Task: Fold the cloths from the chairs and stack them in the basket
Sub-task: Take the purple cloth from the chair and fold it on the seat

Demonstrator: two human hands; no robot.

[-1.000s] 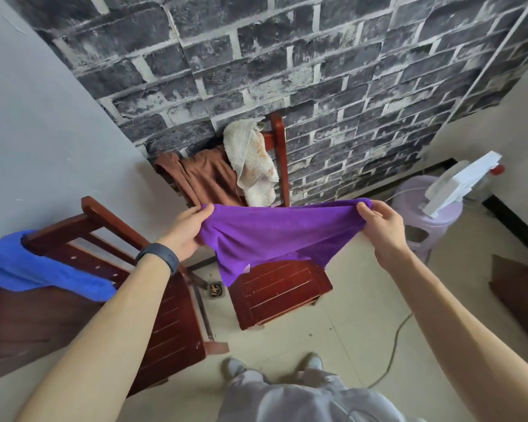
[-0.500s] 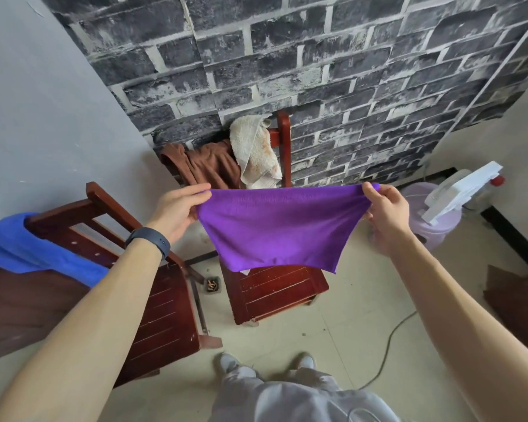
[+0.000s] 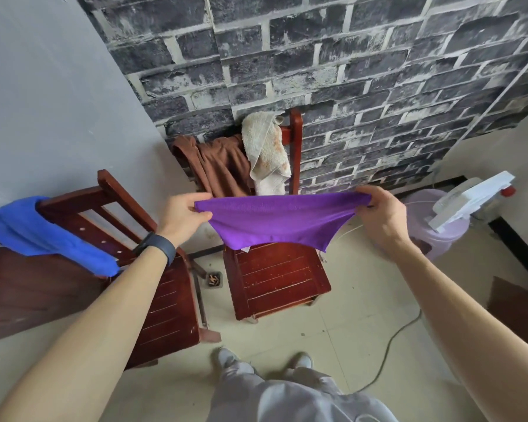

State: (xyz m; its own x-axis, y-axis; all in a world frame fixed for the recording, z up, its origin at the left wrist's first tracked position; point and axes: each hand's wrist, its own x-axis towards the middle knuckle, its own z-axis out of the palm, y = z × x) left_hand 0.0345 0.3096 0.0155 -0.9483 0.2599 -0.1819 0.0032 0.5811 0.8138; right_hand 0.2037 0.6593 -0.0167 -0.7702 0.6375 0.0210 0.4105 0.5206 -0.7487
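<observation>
The purple cloth [image 3: 275,223] hangs in the air in front of me, stretched left to right by its top edge and sagging in the middle, above the seat of the far chair [image 3: 275,278]. The left hand [image 3: 183,217] pinches the left corner between thumb and curled fingers. The right hand [image 3: 381,217] pinches the right corner the same way. I cannot tell whether the cloth is already doubled over once. A small white label shows at its lower edge.

Behind it, a brown cloth [image 3: 223,169] and a cream towel [image 3: 265,150] are draped over the back of that far chair, touching each other. On the left, a blue cloth [image 3: 43,233] lies over the back of the near chair [image 3: 165,303]. To the right, against the wall, stands a lilac tub [image 3: 448,243] with a white object [image 3: 470,199] resting across its top. It may be the basket, but I cannot be sure.

My reading is that this is early going. One cloth is in hand and spread for folding, and three wait on the chairs. I see nothing folded or stacked anywhere. That white object would likely need shifting first.
</observation>
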